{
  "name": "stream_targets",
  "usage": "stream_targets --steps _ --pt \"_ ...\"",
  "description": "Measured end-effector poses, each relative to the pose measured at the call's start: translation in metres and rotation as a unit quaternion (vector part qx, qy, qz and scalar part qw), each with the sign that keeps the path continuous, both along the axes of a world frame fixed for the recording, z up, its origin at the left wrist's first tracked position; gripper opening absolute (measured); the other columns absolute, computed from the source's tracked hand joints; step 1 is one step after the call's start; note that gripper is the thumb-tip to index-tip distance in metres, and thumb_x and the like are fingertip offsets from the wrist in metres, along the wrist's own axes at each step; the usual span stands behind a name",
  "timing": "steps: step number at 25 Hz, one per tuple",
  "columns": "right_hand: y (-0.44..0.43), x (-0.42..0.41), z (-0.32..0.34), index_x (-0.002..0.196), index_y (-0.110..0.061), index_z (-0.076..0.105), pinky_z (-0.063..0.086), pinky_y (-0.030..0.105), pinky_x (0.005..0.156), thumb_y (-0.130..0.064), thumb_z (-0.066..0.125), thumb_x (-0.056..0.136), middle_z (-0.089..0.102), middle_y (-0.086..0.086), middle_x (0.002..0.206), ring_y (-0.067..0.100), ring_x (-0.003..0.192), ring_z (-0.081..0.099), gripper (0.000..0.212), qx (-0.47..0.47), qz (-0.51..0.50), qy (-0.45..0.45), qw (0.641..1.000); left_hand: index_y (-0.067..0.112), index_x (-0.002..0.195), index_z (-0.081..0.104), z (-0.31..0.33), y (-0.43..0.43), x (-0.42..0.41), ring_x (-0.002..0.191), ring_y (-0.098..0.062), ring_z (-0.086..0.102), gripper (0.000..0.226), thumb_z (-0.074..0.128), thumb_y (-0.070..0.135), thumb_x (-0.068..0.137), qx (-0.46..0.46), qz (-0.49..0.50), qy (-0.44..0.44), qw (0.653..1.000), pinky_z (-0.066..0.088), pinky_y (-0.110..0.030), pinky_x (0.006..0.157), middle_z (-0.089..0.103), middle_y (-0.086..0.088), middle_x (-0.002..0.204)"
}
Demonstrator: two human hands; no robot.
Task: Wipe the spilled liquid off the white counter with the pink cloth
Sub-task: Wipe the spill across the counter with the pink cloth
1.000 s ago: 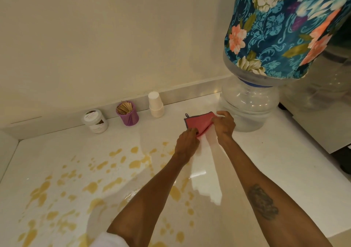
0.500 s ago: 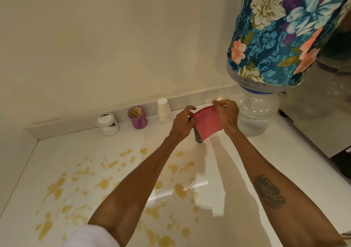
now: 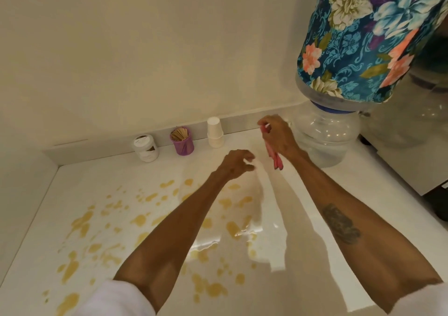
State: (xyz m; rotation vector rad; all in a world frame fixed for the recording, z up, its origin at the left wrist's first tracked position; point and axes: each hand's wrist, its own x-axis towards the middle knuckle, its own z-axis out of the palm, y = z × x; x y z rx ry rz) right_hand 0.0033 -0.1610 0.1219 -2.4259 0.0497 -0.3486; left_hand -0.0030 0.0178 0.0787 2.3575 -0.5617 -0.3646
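My right hand [image 3: 278, 137] holds the pink cloth [image 3: 275, 156] above the back of the white counter [image 3: 339, 194]; the cloth is folded and hangs down edge-on from my fist. My left hand [image 3: 236, 164] hovers just left of it, fingers apart and blurred, holding nothing. Yellow spilled liquid [image 3: 143, 218] lies in many blotches across the counter's left and middle, partly under my forearms.
Along the back wall stand a white jar [image 3: 146, 148], a purple holder of wooden sticks [image 3: 182, 141] and stacked white paper cups [image 3: 214, 132]. A water dispenser bottle [image 3: 326, 133] with a floral cover [image 3: 368, 39] stands at the back right. The counter's right edge drops off.
My left hand has let go of the cloth and moved down and left. The right hand now holds the cloth alone, folded and hanging edge-on.
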Motion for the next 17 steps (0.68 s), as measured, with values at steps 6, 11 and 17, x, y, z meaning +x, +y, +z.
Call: stream_targets --steps 6,11,17 --pt "0.04 -0.073 -0.091 0.089 -0.014 0.058 0.041 0.031 0.072 -0.008 0.066 0.085 0.058 0.005 0.091 0.021 0.081 0.052 0.011 -0.042 0.103 0.16 0.981 0.011 0.115 0.069 -0.05 0.091 -0.008 0.114 -0.024 0.061 0.031 0.07 0.018 0.085 0.104 0.093 -0.018 0.99 0.046 -0.034 0.095 0.071 -0.006 0.118" --pt "0.044 -0.091 -0.109 0.107 -0.001 0.064 0.041 0.012 0.069 0.006 0.064 0.082 0.064 0.009 0.101 0.025 0.089 0.056 0.026 0.006 0.091 0.16 0.983 0.015 0.112 0.069 -0.069 0.136 -0.014 0.115 -0.024 0.059 0.025 0.064 0.022 0.089 0.098 0.135 -0.036 0.985 0.044 -0.037 0.095 0.07 -0.002 0.116" --pt "0.042 -0.095 -0.13 0.105 -0.017 0.072 0.052 0.03 0.087 -0.011 0.075 0.085 0.068 -0.001 0.093 0.021 0.092 0.063 0.022 0.135 0.145 0.331 0.923 0.015 0.115 0.067 -0.078 0.194 -0.026 0.113 -0.023 0.06 0.028 0.061 0.032 0.093 0.109 0.101 -0.086 0.985 0.042 -0.034 0.093 0.069 -0.001 0.116"
